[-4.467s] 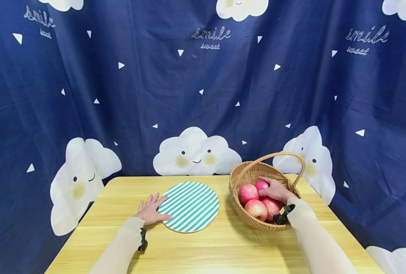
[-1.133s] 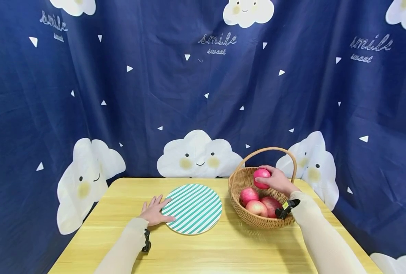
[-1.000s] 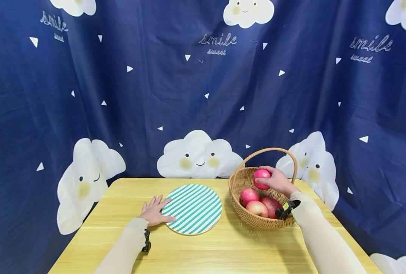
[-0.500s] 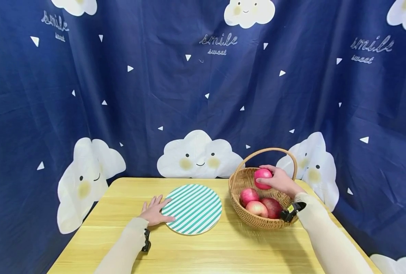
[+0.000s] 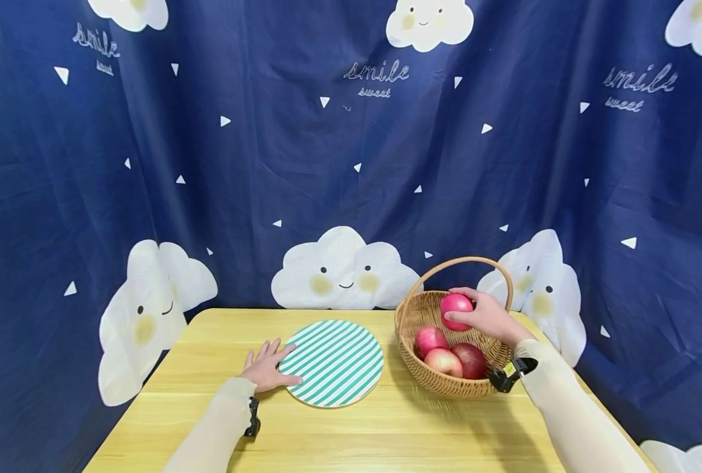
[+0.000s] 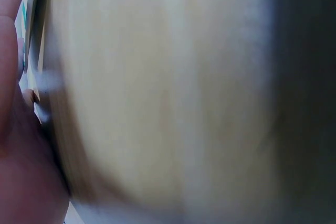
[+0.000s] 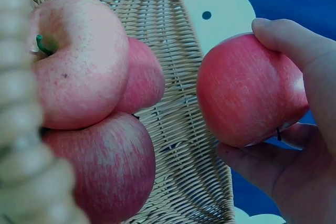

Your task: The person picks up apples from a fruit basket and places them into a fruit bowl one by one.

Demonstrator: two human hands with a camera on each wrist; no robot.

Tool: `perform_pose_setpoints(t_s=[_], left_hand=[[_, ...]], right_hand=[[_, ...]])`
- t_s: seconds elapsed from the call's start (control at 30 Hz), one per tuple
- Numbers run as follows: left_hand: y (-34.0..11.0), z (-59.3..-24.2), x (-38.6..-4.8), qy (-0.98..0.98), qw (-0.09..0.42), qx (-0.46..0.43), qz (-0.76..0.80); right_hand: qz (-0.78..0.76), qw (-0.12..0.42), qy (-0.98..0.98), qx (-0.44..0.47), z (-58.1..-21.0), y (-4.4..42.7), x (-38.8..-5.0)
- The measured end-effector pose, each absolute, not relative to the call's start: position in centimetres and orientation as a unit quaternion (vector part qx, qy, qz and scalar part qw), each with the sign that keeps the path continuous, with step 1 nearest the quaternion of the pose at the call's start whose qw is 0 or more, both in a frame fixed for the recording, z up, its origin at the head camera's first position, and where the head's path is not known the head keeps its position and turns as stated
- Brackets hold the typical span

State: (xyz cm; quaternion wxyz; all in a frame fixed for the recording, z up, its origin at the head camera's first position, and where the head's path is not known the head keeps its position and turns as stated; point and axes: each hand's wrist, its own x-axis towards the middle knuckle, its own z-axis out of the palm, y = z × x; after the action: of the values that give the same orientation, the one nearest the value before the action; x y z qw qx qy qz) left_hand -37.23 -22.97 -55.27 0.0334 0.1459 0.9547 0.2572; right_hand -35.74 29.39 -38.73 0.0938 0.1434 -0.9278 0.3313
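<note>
My right hand (image 5: 488, 318) grips a red apple (image 5: 455, 311) above the back of a wicker basket (image 5: 422, 373). Thumb and fingers curl round that apple (image 7: 249, 90) in the right wrist view. Lower in the basket lie three more apples: a red one (image 5: 430, 339), a paler one (image 5: 444, 362) and a dark red one (image 5: 470, 360). My left hand (image 5: 268, 369) lies with spread fingers at the left edge of a round board with green and white stripes (image 5: 331, 363). Its thumb and index finger touch the board's rim. The left wrist view shows mostly blurred tabletop.
The basket's tall arched handle (image 5: 468, 260) rises beside my right hand. Both things stand on a light wooden table (image 5: 327, 437). Behind the table hangs a dark blue curtain (image 5: 304, 164) printed with white clouds.
Earlier my right hand reached down among the apples; it has since raised one above the others. In the last second it has shifted only slightly rightward. The left hand stays at the striped board.
</note>
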Motion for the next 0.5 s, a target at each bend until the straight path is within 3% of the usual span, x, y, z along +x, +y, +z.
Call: perform_pose_setpoints(t_s=[0.5], left_hand=[[-22.8,-54.5,-36.7,0.955,0.043,0.148,0.251]], right_hand=[[0.314,0.109,-0.922,0.200,-37.0,28.1,-33.6]])
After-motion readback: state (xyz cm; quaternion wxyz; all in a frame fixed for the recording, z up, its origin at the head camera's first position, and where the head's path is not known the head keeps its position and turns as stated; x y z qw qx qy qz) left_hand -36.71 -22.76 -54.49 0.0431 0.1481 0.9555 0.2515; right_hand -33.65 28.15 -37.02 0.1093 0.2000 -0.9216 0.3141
